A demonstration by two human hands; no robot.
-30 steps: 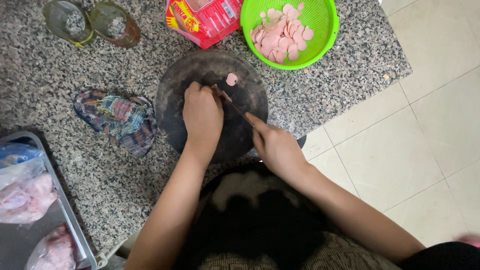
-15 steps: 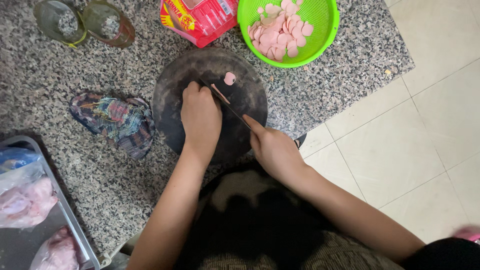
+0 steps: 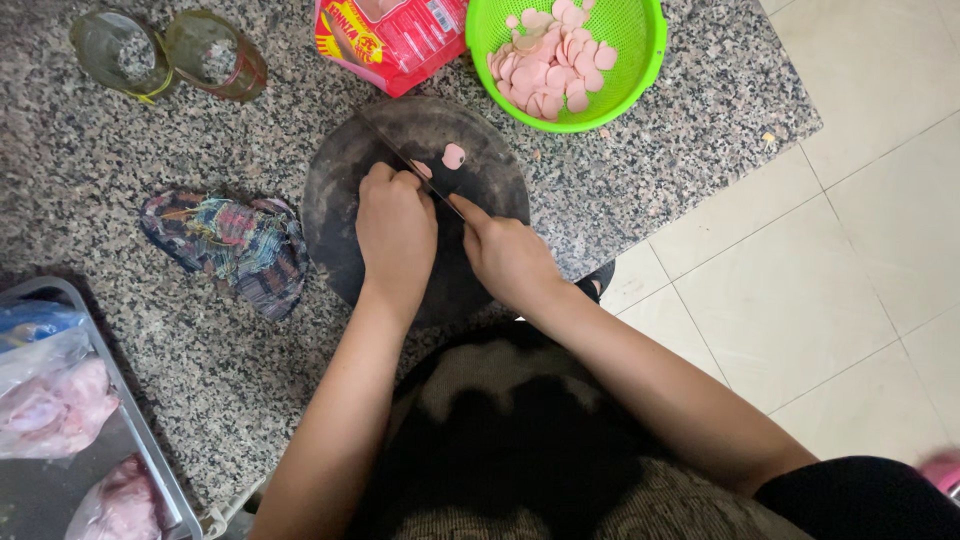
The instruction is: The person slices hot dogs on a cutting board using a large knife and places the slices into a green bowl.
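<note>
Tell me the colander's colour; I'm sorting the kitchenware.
Bright green colander, holding pink round slices; seen in the head view.

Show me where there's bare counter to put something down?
Bare granite counter lies right of the dark round board, below the green basket; another patch sits between the two glasses and the folded cloth. Around both hands it's crowded.

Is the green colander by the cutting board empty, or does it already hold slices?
Partly filled. The green colander holds a heap of round pink slices on its left side; bare green mesh shows on the right.
</note>
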